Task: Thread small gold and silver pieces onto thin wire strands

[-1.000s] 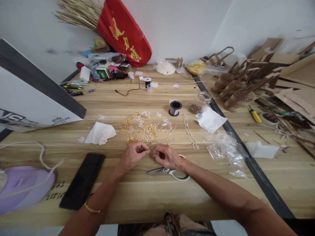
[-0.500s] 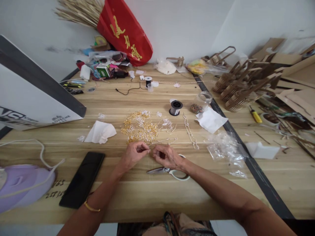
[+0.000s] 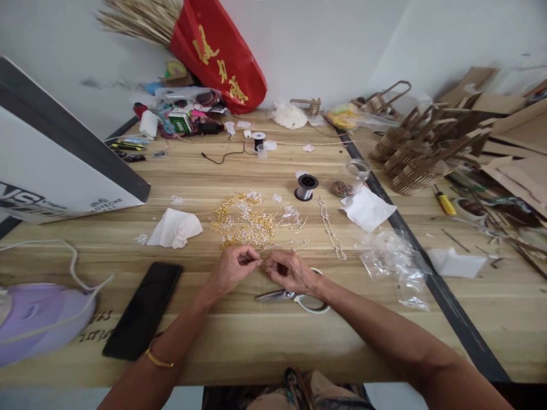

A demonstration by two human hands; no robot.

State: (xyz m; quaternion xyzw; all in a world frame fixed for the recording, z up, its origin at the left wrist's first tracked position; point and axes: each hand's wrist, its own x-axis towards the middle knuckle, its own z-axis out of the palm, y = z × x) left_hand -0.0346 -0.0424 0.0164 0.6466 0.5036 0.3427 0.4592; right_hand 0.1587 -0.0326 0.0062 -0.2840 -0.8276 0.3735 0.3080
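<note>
Almost nothing has shifted over the last second. Both hands stay where they were, close to the middle of the near edge of the pale wooden tabletop (image 3: 256, 341), and only the view itself has tipped a little.

The left hand (image 3: 233, 267) is curled, with thumb and forefinger pinched on one end of a fine pale strand (image 3: 261, 261). The right hand (image 3: 290, 272) is curled likewise, its fingertips nipping the other end, so the two hands nearly touch. The strand is too small to tell whether it is wire or thread, or whether a bead sits on it.

The work therefore reads as a steady, fiddly hold rather than a move. The strand remains between the fingertips, just on the near side of the loose heap of gold and silver beaded bits (image 3: 245, 219).

The white-handled steel scissors (image 3: 294, 297) lie untouched beside the right wrist, partly hidden by it. Toward the left edge rests a black slab phone (image 3: 143, 310), and a crumpled white tissue (image 3: 175, 229) lies beyond it.
</note>
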